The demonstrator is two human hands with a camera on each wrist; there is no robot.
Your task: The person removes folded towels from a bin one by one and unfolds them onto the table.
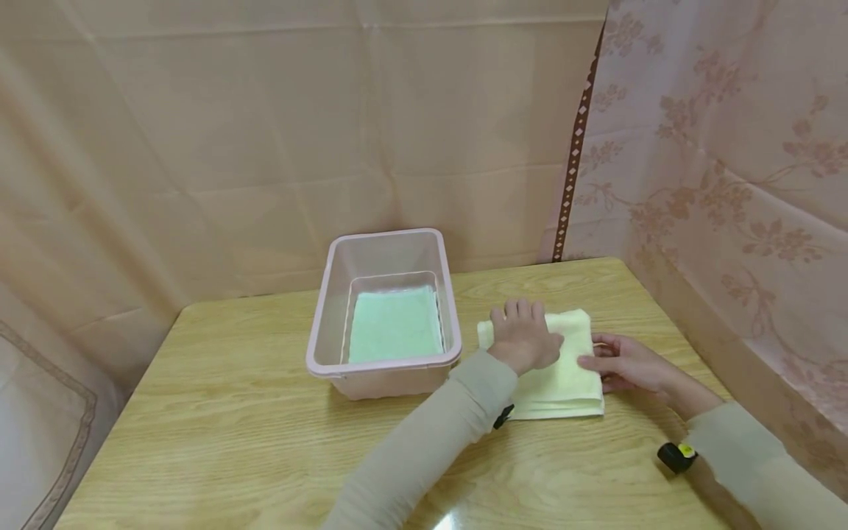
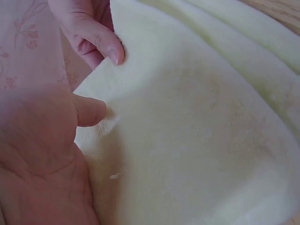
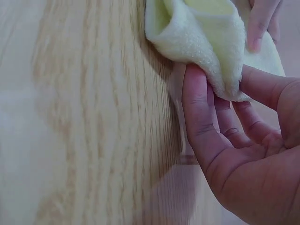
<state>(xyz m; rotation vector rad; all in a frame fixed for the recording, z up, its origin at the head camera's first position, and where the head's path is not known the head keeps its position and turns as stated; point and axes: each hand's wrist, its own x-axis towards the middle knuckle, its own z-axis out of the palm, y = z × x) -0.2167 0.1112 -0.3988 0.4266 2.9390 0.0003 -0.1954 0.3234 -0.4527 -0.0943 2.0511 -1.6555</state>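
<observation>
In the head view, a folded pale-yellow plush cloth (image 1: pixel 563 386) lies on the wood-grain table (image 1: pixel 218 412), right of a pale-pink rectangular plastic basin (image 1: pixel 391 380) with a mint-green cloth (image 1: pixel 395 325) inside. The right hand (image 1: pixel 626 362) pinches the yellow cloth's right edge, thumb above, fingers beneath; the left hand (image 1: pixel 526 338) has its thumb on it, but whether its hidden fingers grasp cannot be told. Gripping only some layers could make the fold slip open or skew. The right wrist's black device (image 1: pixel 677 457) has a yellow patch; no writing is readable.
</observation>
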